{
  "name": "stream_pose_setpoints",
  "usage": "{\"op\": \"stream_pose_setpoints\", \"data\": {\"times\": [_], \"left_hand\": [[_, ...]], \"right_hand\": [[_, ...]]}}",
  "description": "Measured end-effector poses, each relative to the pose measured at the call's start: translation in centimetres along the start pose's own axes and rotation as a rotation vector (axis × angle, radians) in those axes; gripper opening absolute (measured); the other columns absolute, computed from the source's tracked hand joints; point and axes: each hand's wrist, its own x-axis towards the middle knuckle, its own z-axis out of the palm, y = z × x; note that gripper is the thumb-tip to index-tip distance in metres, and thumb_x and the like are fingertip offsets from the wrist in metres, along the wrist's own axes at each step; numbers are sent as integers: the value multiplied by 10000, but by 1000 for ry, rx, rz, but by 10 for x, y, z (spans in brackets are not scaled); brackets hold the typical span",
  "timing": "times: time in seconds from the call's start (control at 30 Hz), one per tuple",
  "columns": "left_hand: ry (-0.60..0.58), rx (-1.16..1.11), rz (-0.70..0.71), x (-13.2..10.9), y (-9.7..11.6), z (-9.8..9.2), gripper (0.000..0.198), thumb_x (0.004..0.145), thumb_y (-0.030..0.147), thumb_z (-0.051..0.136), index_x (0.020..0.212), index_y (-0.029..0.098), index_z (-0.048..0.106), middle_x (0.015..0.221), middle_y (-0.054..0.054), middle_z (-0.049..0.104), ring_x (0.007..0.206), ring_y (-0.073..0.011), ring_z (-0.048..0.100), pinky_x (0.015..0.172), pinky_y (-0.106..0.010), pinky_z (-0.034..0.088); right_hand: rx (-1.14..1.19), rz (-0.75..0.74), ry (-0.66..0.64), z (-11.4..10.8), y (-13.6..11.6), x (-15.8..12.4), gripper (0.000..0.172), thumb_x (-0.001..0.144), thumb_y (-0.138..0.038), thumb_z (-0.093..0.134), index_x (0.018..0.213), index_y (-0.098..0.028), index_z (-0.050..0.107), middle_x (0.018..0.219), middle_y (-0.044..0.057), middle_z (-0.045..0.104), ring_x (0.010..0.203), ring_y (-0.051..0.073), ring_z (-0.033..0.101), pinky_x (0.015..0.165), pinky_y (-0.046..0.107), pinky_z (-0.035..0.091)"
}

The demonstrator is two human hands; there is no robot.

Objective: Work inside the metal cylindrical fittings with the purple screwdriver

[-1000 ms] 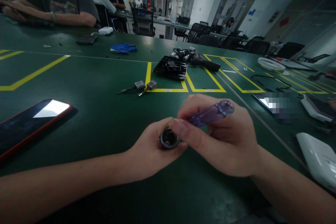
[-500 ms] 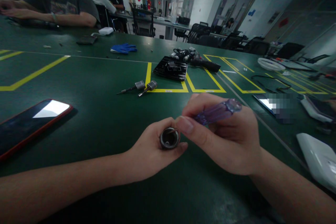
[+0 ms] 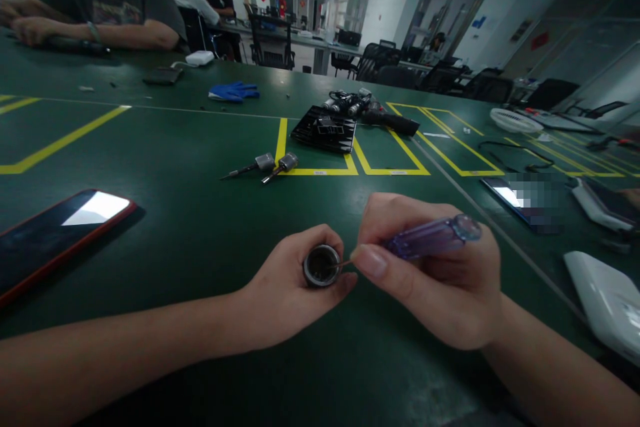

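My left hand (image 3: pixel 293 287) is wrapped round a small round metal part (image 3: pixel 321 265) whose open end faces me. My right hand (image 3: pixel 435 273) grips a screwdriver with a clear purple handle (image 3: pixel 433 238); its thin shaft reaches into the mouth of the metal part. Both hands rest low over the dark green table (image 3: pixel 190 213), near its front edge.
A phone in a red case (image 3: pixel 55 233) lies at the left. Two small metal bits (image 3: pixel 265 165) lie ahead, with a black tray (image 3: pixel 324 129), cylinders (image 3: pixel 347 103) and a blue glove (image 3: pixel 234 91) beyond. White devices (image 3: pixel 603 300) and another phone (image 3: pixel 517 199) sit at the right. A person's arms (image 3: pixel 90 30) rest at the far left.
My right hand has drawn back to the right with the screwdriver, so more of its shaft shows at the part's mouth. The left hand has stayed in place.
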Motion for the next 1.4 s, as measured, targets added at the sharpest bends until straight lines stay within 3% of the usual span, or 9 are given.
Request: {"op": "stream_pose_setpoints", "data": {"times": [0.2,0.37,0.6,1.17,1.4], "left_hand": [[12,4,12,0,0,1,214,755,337,604,811,159,499,820,-18,607,751,-168,579,626,-269,470],[0,62,6,0,-1,0,223,772,364,589,800,165,492,710,21,550,613,-122,517,524,-231,421],[33,111,-11,1,2,2,203,758,343,598,784,169,496,670,37,529,588,-111,505,524,-224,406],[14,85,-5,1,5,0,203,752,325,607,744,173,474,634,53,478,551,-93,449,491,-204,366],[37,57,35,2,3,0,182,745,304,603,746,160,492,639,46,495,555,-91,457,491,-200,373]], "right_hand": [[-8,-12,22,1,2,-3,66,801,-107,572,760,-156,587,640,-7,559,601,104,525,581,270,442],[-22,-19,67,1,5,-5,73,782,-76,583,763,-146,593,638,-10,545,613,100,540,592,262,451],[-67,2,117,1,7,-8,39,803,-146,598,774,-173,596,631,-14,540,598,109,536,571,274,446],[-76,4,135,3,7,-12,64,774,-106,607,778,-168,592,662,-3,569,597,110,525,559,273,433],[-101,-36,68,0,2,-13,62,784,-92,565,761,-147,583,633,17,569,584,119,516,572,296,431]]}}
